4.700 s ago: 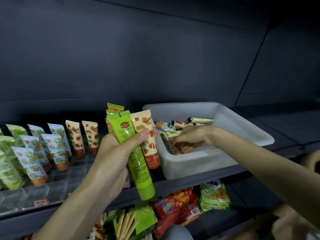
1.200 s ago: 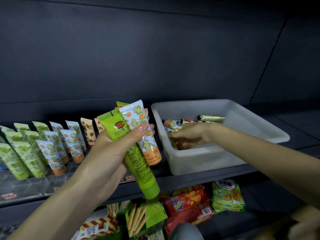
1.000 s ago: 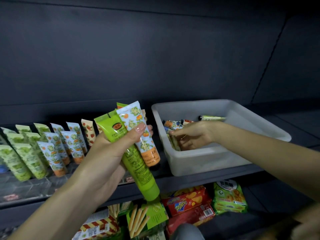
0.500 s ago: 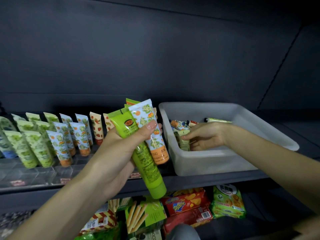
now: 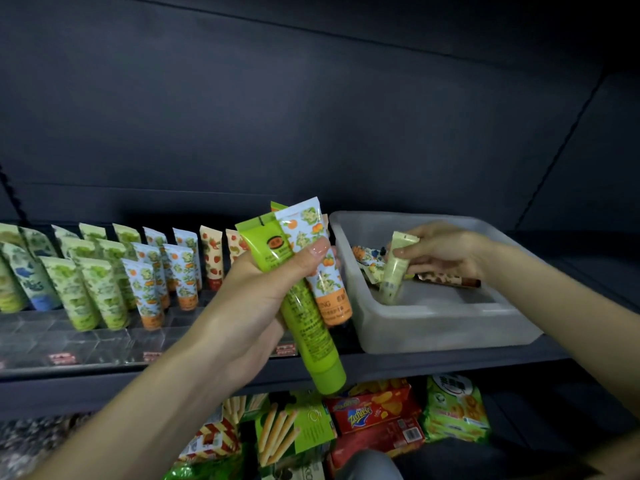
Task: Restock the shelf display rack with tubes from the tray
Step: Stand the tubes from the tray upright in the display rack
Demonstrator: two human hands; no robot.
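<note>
A pale tube stands nearly upright at the tray's left end, cap down, pinched by the right hand. The left hand grips a bright green tube with others, caps slanting down-right, beside the rack's bare front slots.

Open slots run along the front of the rack, ahead of the standing tubes, with open air above them. The left hand and its bundle bar the rack's right end; the right hand and its pale tube occupy the tray's rear half.
</note>
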